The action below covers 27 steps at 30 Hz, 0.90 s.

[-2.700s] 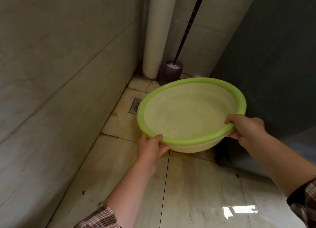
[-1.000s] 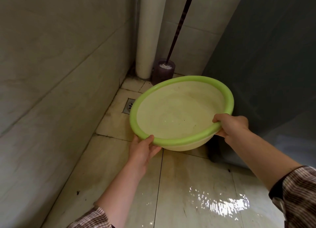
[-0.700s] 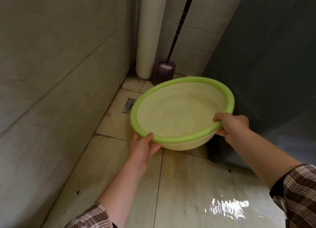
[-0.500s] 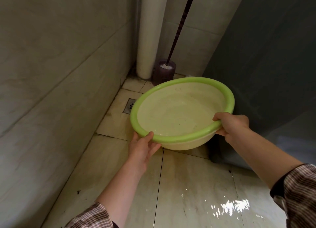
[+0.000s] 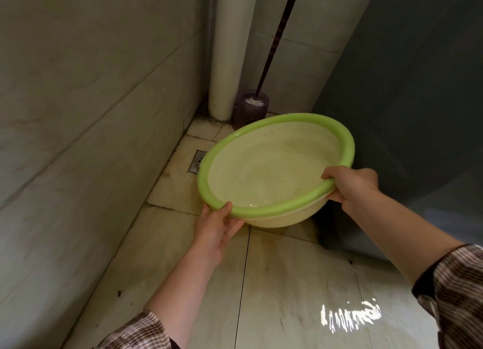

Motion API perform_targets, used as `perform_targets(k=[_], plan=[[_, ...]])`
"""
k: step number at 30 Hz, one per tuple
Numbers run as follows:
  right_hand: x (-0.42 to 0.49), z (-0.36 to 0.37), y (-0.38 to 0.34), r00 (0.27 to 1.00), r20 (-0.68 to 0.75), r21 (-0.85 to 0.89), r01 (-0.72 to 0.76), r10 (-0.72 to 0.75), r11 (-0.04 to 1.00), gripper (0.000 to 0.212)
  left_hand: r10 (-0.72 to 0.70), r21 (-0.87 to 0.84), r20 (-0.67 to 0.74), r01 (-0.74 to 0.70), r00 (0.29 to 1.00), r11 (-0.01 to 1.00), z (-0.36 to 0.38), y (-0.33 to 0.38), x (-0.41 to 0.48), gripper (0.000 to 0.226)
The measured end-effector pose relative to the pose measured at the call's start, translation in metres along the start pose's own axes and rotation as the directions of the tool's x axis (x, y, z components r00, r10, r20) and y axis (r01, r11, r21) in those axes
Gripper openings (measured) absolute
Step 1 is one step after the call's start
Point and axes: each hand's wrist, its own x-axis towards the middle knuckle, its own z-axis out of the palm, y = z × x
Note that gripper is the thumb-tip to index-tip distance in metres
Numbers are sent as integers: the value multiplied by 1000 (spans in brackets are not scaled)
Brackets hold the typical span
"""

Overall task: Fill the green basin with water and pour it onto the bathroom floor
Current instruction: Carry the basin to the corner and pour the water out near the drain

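Note:
I hold the green basin (image 5: 274, 170) above the bathroom floor (image 5: 287, 283), its bright green rim tilted down toward the left. A little water shines at its low near edge; the pale inside looks wet. My left hand (image 5: 217, 225) grips the near left rim, thumb on top. On the right rim, my right hand (image 5: 350, 185) is closed with fingers curled over the edge. The tiles below are wet, with rippled light at the lower right.
A square floor drain (image 5: 196, 161) lies just left of the basin by the tiled left wall (image 5: 78, 113). A toilet brush in a purple holder (image 5: 251, 106) stands in the far corner beside a white pipe (image 5: 230, 47). A dark grey panel (image 5: 418, 100) closes the right side.
The basin has tipped a bit lower on its left side while both hands keep their grip. The light patch on the wet floor has broken into smaller ripples.

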Motion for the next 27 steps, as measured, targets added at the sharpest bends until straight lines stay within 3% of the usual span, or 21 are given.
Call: perform_targets(k=[27], plan=[[-3,3,-2,1000,9,-26,8,-7,1000,47,3,-25,16,-3,1000,1000,-2,0,0,46]])
